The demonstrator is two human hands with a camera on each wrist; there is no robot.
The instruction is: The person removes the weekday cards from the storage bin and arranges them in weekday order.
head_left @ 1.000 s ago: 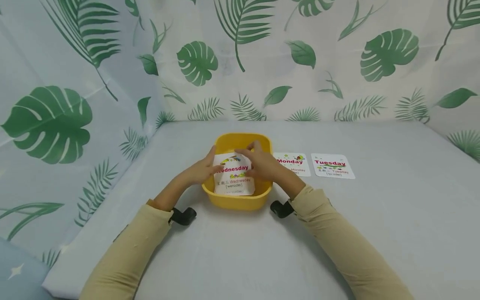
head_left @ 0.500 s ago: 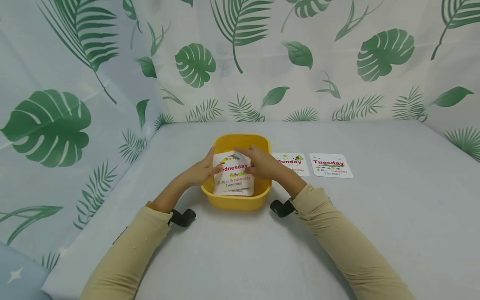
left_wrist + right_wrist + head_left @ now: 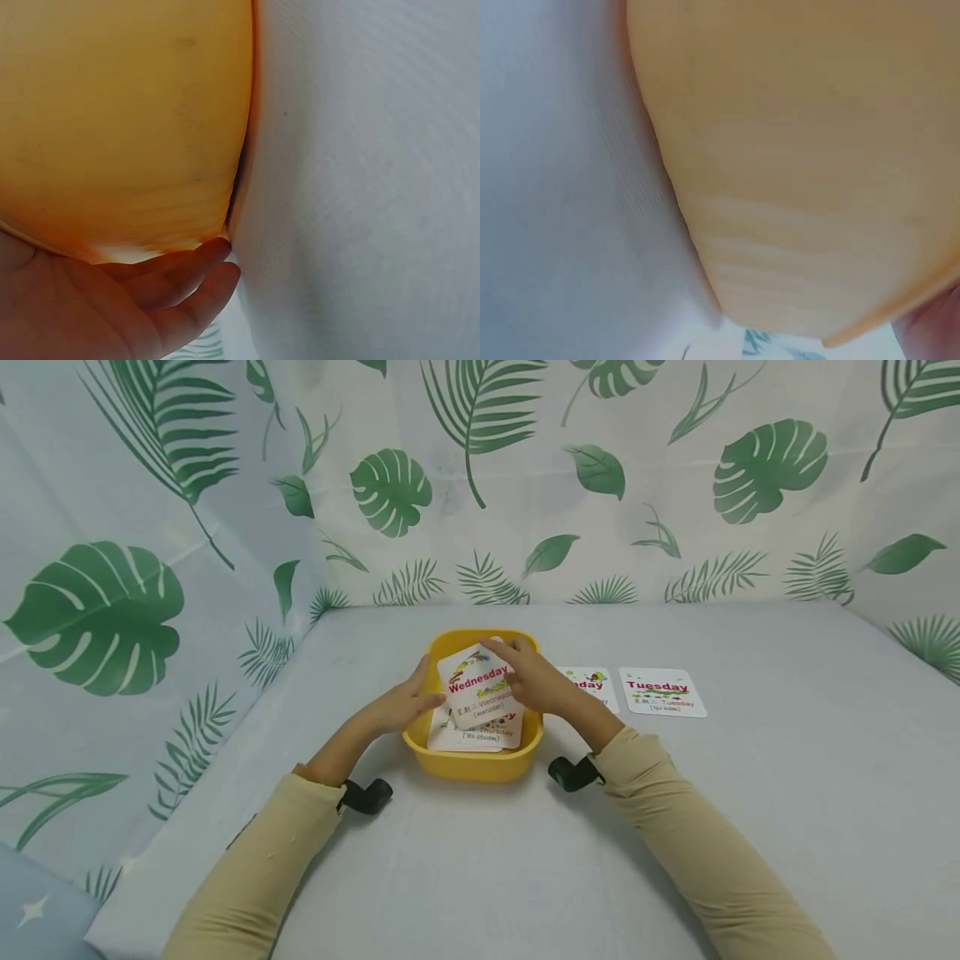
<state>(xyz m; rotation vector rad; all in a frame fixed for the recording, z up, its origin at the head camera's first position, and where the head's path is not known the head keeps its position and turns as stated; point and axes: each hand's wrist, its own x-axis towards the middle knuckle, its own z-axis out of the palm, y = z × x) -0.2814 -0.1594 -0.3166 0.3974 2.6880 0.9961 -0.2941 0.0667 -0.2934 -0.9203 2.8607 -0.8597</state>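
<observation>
A yellow plastic basket (image 3: pixel 472 767) stands on the table. My left hand (image 3: pixel 397 706) grips its left rim, thumb over the edge; the left wrist view shows the fingers (image 3: pixel 184 281) along the outer wall. Over the basket, my right hand (image 3: pixel 536 683) pinches the right side of a white Wednesday card (image 3: pixel 468 693), which is tilted and lifted off the cards below. Under it lies a Thursday card (image 3: pixel 491 739), partly covered, with another card's edge showing. The right wrist view has mostly the basket's outer wall, with a bit of my hand (image 3: pixel 934 326) at the corner.
To the right of the basket lie a Monday card (image 3: pixel 592 679), partly hidden by my right hand, and a Tuesday card (image 3: pixel 662 693) in a row. A leaf-print cloth (image 3: pixel 480 543) hangs behind the pale table (image 3: pixel 480 860) and along its left side.
The Wednesday card has been raised and turned, its right side going up with my right hand. The Thursday card beneath now shows. My left hand stays at the basket rim.
</observation>
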